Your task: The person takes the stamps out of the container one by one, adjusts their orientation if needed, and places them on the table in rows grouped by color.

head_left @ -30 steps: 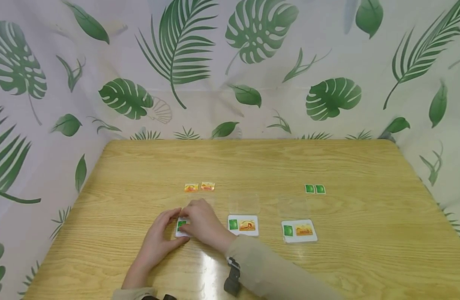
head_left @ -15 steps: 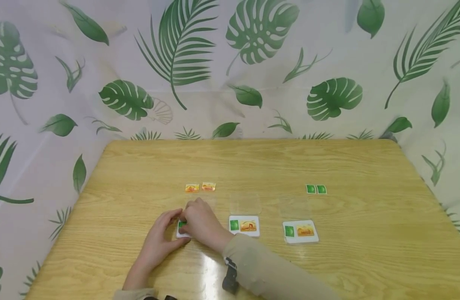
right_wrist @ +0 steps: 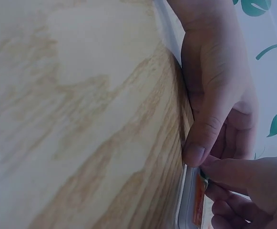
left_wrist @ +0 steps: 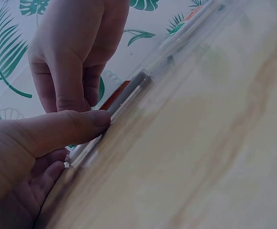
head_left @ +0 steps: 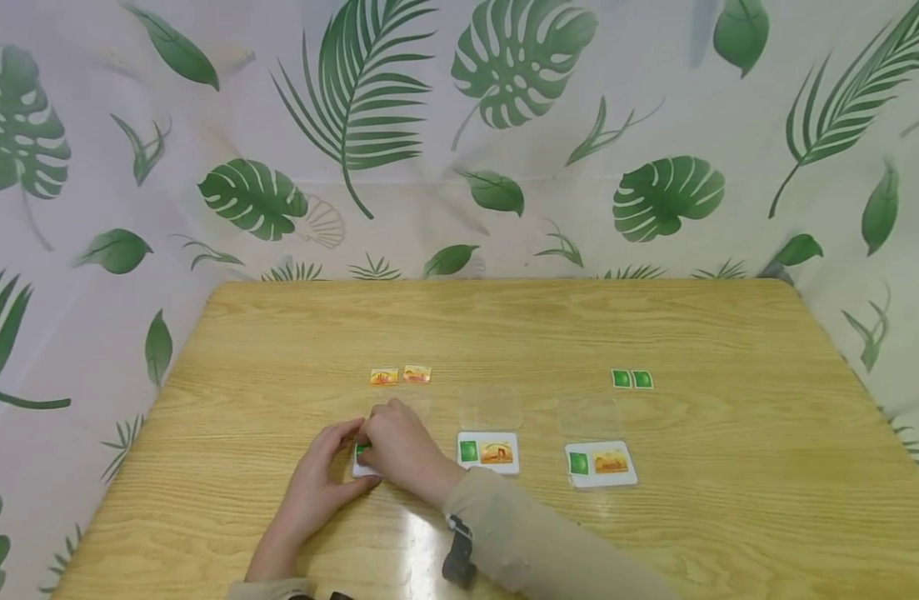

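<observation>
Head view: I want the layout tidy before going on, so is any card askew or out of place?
Nothing stands out. The two finished cards lie flat, small tiles sit paired, and both hands cover the third card.

Both arms wear loose, long sleeves of dull khaki-beige cloth. The right sleeve point(head_left: 549, 550) ends at the wrist, where a black strap with a small dark device point(head_left: 459, 557) is fastened. The left sleeve point(head_left: 267, 587) shows only its cuff. Both hands are bare, with short nails.

left hand point(head_left: 320, 487) + right hand point(head_left: 399, 446) | both on card point(head_left: 362, 461) | wooden table point(head_left: 504, 333)
</observation>
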Tool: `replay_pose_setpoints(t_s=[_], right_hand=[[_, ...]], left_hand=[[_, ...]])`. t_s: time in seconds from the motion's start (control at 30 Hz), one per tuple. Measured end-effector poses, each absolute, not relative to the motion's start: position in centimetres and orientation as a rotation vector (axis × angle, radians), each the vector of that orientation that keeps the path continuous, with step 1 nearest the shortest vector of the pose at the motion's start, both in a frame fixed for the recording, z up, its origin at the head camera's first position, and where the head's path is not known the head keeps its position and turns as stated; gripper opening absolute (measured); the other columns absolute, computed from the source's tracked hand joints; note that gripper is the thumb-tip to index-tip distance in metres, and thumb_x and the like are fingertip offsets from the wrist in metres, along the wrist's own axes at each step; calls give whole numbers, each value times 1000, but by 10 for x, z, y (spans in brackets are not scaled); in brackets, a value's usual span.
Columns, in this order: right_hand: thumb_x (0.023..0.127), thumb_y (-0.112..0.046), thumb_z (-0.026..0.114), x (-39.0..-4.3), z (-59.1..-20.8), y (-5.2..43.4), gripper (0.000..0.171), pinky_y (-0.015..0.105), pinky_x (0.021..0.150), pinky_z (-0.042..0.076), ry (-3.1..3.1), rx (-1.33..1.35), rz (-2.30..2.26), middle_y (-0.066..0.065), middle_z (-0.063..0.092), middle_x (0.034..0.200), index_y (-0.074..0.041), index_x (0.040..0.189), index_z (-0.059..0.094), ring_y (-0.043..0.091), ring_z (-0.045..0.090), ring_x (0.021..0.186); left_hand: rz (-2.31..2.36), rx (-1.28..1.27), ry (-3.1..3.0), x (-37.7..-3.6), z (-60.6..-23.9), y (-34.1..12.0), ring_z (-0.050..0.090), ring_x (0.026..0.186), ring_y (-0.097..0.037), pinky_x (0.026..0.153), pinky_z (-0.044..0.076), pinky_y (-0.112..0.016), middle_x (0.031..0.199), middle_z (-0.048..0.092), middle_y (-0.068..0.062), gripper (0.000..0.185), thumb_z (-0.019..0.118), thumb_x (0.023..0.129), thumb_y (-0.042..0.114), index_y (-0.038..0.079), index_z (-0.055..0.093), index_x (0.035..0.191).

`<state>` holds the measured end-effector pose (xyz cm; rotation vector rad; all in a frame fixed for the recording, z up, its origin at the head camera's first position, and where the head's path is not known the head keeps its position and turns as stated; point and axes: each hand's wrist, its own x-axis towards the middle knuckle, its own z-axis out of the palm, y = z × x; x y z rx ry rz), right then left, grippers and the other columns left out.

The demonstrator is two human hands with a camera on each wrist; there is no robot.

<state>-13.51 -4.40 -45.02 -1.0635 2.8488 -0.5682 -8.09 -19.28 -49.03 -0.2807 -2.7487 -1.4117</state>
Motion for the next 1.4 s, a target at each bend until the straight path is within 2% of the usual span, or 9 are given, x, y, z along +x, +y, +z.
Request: replay_pose_setpoints(t_s=[0.23, 0.57, 0.8, 1.0, 1.4], right_hand=[[72, -24, 73, -136, -451, -44, 10, 18, 60, 33, 2847, -1088, -570, -7, 59, 71, -19, 81, 74, 9, 43, 67], [74, -23, 73, -136, -446, -39, 14, 18, 65, 38, 2829, -1065, -649, -6, 62, 78, -18, 87, 74, 9, 46, 72], [76, -24, 73, -136, -434, -26, 19, 20, 73, 43, 2820, -1046, -681, -5, 64, 84, -15, 92, 72, 11, 51, 81], [76, -22, 72, -140, -428, -8, 15, 25, 79, 43, 2813, -1018, -707, -5, 63, 83, -13, 89, 72, 13, 52, 85], [74, -16, 74, -152, -428, 36, 14, 28, 78, 45, 2844, -936, -755, -1, 64, 83, -11, 87, 72, 16, 54, 84]], left_hand=[[-1410, -276, -2749, -81, -491, -193, 46, 116, -17, 102, 34, -41, 128, 48, 2, 70, 80, 67, 28, 19, 47, 128], [-1393, -276, -2753, -81, -492, -192, 46, 115, -16, 101, 34, -43, 126, 48, 6, 69, 80, 66, 28, 26, 46, 127], [-1372, -294, -2762, -81, -493, -192, 46, 115, -19, 99, 38, -43, 128, 48, 3, 70, 79, 68, 27, 19, 46, 129], [-1345, -289, -2768, -81, -494, -192, 47, 114, -18, 98, 38, -41, 125, 49, 1, 72, 80, 67, 25, 15, 45, 130], [-1342, -285, -2778, -83, -494, -192, 45, 115, -15, 100, 37, -36, 125, 50, 2, 74, 81, 66, 25, 14, 45, 130]])
